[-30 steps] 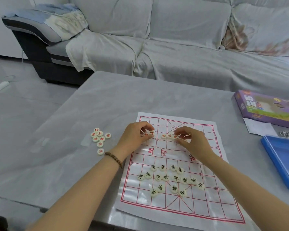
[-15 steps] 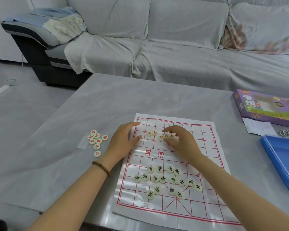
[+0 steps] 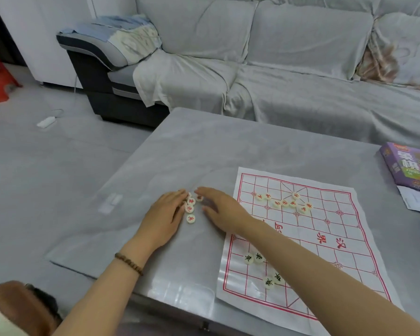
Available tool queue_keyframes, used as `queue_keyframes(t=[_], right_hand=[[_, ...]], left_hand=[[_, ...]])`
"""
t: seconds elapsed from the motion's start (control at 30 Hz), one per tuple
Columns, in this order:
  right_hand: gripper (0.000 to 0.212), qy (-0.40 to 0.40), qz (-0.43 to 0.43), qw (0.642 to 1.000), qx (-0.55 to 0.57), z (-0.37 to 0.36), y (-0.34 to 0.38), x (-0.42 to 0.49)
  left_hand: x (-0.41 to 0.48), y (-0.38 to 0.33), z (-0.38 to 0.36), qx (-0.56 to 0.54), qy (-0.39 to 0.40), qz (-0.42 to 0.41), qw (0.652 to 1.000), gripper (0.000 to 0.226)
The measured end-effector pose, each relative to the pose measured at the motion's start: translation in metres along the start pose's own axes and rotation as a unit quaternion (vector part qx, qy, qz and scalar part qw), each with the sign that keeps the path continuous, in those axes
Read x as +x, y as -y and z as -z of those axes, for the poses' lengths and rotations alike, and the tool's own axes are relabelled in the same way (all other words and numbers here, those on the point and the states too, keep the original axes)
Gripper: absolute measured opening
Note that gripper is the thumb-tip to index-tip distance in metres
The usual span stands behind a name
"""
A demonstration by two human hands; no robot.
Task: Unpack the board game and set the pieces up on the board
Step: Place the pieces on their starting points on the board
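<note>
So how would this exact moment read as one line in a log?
stage: gathering | left hand, right hand: open, flanking loose red-lettered cream discs on grey table | white red-gridded paper board: part-filled

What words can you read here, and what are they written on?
"象棋": purple game box.
"汉界", upside down in red: paper board.
"兵": piece off the board, between the hands.
Other pieces' characters, the box's small print and the white slip: too blurred to read.

Bare, sleeveless forearms; brown wooden bead bracelet (image 3: 129,264) on the left wrist.
</note>
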State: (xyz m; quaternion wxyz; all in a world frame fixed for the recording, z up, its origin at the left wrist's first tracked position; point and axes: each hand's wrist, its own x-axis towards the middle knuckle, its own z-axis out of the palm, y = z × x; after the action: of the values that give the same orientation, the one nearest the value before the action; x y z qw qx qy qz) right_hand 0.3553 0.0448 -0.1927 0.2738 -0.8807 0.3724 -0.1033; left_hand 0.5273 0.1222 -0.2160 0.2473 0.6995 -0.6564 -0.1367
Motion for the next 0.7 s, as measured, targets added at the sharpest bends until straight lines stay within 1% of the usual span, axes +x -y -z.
queue_keyframes(t=[0.07, 0.2, 0.3, 0.5, 0.7], right_hand=[[0.045, 0.007, 0.006, 1.0, -0.005, -0.005, 0.005, 0.006], [0.03, -0.037, 0.018, 0.999, -0.013, -0.008, 0.009, 0.008], [0.024, -0.054, 0.02, 0.998, -0.002, -0.008, 0.01, 0.007], [0.028, -0.047, 0.021, 0.999, 0.008, -0.009, 0.013, 0.01], [0.022, -0.071, 0.018, 0.996, 0.05, -0.014, 0.014, 0.01]], left_hand=[[-0.005, 0.004, 0.006, -0.033, -0.011, 0.0, 0.999, 0.042], [-0.01, 0.013, 0.015, -0.087, -0.017, 0.015, 0.996, 0.039], [-0.011, 0.012, 0.021, -0.119, -0.021, 0.03, 0.992, 0.033], [-0.014, 0.012, 0.025, -0.134, -0.031, 0.048, 0.989, 0.032], [-0.012, 0.01, 0.025, -0.163, -0.041, 0.067, 0.984, 0.028]])
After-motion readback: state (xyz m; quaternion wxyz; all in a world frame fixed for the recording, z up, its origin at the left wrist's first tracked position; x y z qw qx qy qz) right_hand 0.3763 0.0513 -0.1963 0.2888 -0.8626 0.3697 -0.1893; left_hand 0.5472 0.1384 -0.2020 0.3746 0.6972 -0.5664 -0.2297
